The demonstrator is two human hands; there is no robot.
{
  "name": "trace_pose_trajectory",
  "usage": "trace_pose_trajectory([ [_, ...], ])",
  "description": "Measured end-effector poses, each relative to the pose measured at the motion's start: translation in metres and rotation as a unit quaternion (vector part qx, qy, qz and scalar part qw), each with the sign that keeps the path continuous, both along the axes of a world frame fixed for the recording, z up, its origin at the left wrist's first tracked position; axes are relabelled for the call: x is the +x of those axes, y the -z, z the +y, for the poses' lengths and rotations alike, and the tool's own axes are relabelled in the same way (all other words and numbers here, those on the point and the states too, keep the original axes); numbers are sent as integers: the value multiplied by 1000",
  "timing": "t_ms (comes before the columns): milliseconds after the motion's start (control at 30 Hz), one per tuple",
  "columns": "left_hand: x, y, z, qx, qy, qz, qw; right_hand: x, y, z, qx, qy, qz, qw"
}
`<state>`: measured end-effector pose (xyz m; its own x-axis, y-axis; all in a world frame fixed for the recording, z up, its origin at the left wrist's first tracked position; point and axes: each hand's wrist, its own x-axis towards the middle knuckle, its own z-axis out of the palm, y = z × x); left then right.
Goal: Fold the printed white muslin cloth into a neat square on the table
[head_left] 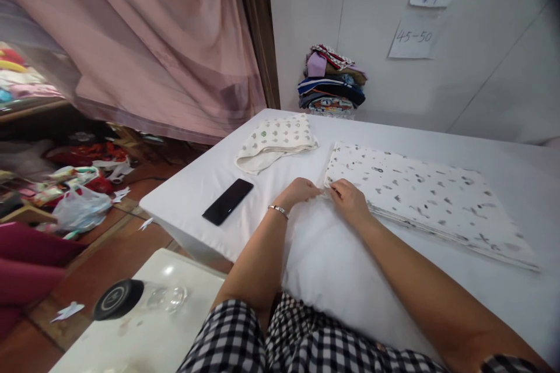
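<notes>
A clear plastic bag [332,256] with something white and soft in it lies over the lap and the table's front edge. Its top edge is pinched by my left hand [301,191], which wears a bracelet, and by my right hand [349,199], close beside it. Right of my hands lies a large folded white cloth with small leaf and animal prints [420,192]. A smaller folded cloth with tree-like prints [282,139] rests on the table further back. The black phone [228,201] lies flat, left of my left hand.
The white table [188,186] ends at the left in a corner. A pile of folded clothes [332,84] stands by the wall. At lower left, a small table [153,326] bears a glass bottle with a black lid [119,299]. Bags [83,208] litter the floor.
</notes>
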<state>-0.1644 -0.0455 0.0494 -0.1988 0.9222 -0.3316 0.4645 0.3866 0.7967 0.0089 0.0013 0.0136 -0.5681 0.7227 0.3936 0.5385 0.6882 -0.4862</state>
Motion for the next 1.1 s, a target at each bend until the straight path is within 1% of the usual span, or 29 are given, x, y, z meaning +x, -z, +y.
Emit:
trace_pose_trajectory([
  [133, 3, 5, -1, 35, 24, 117, 992, -3, 3, 1, 62, -25, -74, 995],
  [200, 5, 7, -1, 47, 36, 150, 987, -5, 5, 2, 82, -39, -108, 990],
  [300, 7, 9, 0, 58, 51, 161, 984, -6, 6, 2, 90, -41, -117, 988],
  [433, 7, 6, 0, 56, 52, 160, 984, -5, 5, 0, 95, -25, -97, 990],
  [533, 8, 3, 0, 25, 42, 132, 990, -5, 6, -1, 105, -25, -96, 989],
  [600, 9, 3, 1, 8, 27, 88, 996, -6, 8, -1, 110, -28, -97, 989],
  [700, 11, 4, 2, -4, -21, -20, 1000, -6, 10, -1, 106, -27, -80, 991],
  [800, 12, 4, 3, -7, -70, -143, 987, -7, 11, -1, 98, -17, -63, 993],
  [867, 12, 4, 3, -2, -85, -200, 976, -7, 13, -1, 100, -18, -62, 993],
  [933, 12, 4, 4, 7, -92, -226, 970, -8, 14, -1, 101, -23, -64, 993],
  [1000, 13, 6, 6, 13, -101, -230, 968, -8, 14, -1, 97, -27, -70, 992],
  [1100, 15, 13, 9, 25, -112, -171, 979, -9, 12, -2, 86, -30, -89, 992],
])
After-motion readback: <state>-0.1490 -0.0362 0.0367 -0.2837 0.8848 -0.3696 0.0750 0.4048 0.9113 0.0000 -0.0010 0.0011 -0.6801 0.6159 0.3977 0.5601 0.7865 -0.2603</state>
